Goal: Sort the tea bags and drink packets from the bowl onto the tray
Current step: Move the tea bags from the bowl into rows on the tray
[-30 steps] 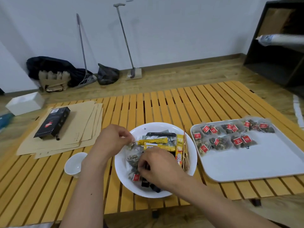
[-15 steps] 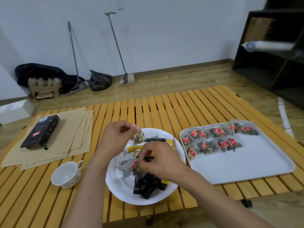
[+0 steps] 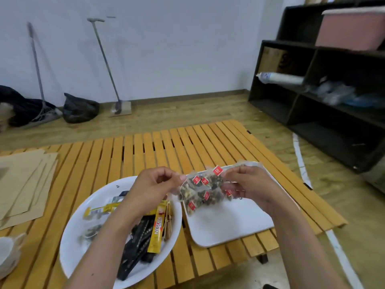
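A white bowl sits on the slatted table and holds a yellow Nescafe stick, several black packets and a few tea bags. To its right lies a white tray with several clear tea bags with red tags at its far end. Both hands hover over the tray's far left part. My left hand pinches the edge of a clear tea bag. My right hand pinches a tea bag with a red tag on the other side.
Brown envelopes lie at the table's left and a white cup stands at the near left edge. A dark shelf unit stands to the right. Two long-handled tools and dark bags rest by the far wall.
Both hands have lifted out of the bowl and moved right, carrying tea bags over the tray's far end. The camera has swung to the right.
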`<act>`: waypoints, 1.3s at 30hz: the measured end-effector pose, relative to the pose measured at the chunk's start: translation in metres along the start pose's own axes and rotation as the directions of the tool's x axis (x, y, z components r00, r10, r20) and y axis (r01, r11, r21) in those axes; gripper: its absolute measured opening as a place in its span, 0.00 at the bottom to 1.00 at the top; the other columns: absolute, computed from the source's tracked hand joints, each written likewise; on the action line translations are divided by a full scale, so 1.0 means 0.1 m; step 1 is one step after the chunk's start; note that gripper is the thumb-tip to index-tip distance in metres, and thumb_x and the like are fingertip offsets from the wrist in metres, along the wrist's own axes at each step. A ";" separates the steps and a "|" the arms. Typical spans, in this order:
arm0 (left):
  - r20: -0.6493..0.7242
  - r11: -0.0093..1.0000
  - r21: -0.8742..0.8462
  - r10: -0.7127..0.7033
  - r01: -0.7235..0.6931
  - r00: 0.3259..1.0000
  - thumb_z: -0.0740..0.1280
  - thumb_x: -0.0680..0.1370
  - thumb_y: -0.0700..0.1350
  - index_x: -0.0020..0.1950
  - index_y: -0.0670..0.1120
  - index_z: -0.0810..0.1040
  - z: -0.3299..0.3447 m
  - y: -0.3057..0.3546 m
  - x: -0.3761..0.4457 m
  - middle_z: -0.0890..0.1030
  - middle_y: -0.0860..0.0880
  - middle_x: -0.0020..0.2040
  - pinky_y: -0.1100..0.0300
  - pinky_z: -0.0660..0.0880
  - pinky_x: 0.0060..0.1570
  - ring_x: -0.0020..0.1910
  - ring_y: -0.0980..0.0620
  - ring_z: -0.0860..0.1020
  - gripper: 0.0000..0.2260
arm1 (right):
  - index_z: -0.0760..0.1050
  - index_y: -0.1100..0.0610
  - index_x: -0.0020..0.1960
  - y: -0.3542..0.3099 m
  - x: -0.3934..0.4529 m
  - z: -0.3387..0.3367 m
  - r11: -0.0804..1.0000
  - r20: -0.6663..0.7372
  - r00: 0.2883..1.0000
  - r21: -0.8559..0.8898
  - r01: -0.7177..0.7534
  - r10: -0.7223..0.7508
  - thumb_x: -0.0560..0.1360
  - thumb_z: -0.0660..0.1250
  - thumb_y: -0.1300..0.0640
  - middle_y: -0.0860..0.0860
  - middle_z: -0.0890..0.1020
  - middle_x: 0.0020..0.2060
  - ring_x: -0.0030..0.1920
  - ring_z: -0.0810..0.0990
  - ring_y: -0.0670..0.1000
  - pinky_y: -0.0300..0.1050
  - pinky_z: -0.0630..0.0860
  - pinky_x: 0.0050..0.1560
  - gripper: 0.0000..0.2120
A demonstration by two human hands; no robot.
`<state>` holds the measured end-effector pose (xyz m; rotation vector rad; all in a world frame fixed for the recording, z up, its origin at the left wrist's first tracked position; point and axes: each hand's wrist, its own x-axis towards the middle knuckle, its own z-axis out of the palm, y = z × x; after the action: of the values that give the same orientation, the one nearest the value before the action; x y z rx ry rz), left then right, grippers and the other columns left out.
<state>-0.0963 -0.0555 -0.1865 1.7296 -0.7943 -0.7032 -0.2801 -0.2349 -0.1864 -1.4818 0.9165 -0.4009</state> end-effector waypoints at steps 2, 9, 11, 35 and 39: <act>0.015 1.000 0.018 0.015 -0.015 1.000 0.73 0.77 0.52 0.46 0.46 0.86 0.14 0.01 0.04 0.87 0.44 0.40 0.58 0.75 0.39 0.36 0.54 0.79 0.09 | 0.82 0.64 0.47 0.08 0.07 -0.24 0.999 -0.216 0.976 -0.042 -0.006 -0.003 0.75 0.74 0.61 0.56 0.87 0.42 0.41 0.85 0.54 0.50 0.80 0.43 0.06; 0.032 1.000 0.013 0.026 -0.026 0.999 0.75 0.76 0.49 0.42 0.46 0.85 0.52 -0.01 0.17 0.83 0.52 0.30 0.64 0.72 0.32 0.27 0.60 0.76 0.08 | 0.76 0.56 0.34 0.58 0.34 -0.78 0.921 -0.529 0.846 -0.289 -0.261 0.074 0.73 0.70 0.55 0.61 0.86 0.37 0.34 0.79 0.55 0.47 0.70 0.37 0.10; 0.035 0.999 0.026 0.028 -0.029 0.999 0.75 0.76 0.50 0.43 0.45 0.85 0.55 -0.04 0.17 0.84 0.51 0.32 0.67 0.72 0.30 0.27 0.61 0.76 0.09 | 0.74 0.53 0.34 0.61 0.39 -0.77 0.893 -0.533 0.845 -0.360 -0.269 0.040 0.75 0.69 0.56 0.57 0.83 0.32 0.32 0.75 0.54 0.44 0.69 0.35 0.11; 0.031 0.998 0.055 -0.005 0.004 1.000 0.73 0.78 0.50 0.45 0.47 0.85 0.47 -0.11 0.13 0.88 0.48 0.39 0.60 0.77 0.39 0.45 0.45 0.85 0.07 | 0.83 0.54 0.51 0.06 -0.01 -0.23 0.923 -0.115 0.976 -0.361 0.131 -0.183 0.70 0.80 0.55 0.47 0.86 0.45 0.47 0.86 0.51 0.43 0.81 0.43 0.12; 0.004 0.998 0.061 0.004 -0.004 1.000 0.74 0.77 0.52 0.44 0.49 0.86 0.49 -0.11 0.13 0.87 0.48 0.39 0.63 0.76 0.37 0.39 0.51 0.85 0.08 | 0.83 0.51 0.51 0.05 -0.08 0.16 0.877 0.240 0.957 -0.409 0.253 -0.165 0.66 0.82 0.50 0.45 0.87 0.47 0.47 0.87 0.46 0.56 0.83 0.54 0.16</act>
<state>-0.1249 -0.0910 -0.2110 1.7816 -0.8295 -0.6862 -0.2749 -0.2180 -0.1914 -2.0085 0.7122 -0.2023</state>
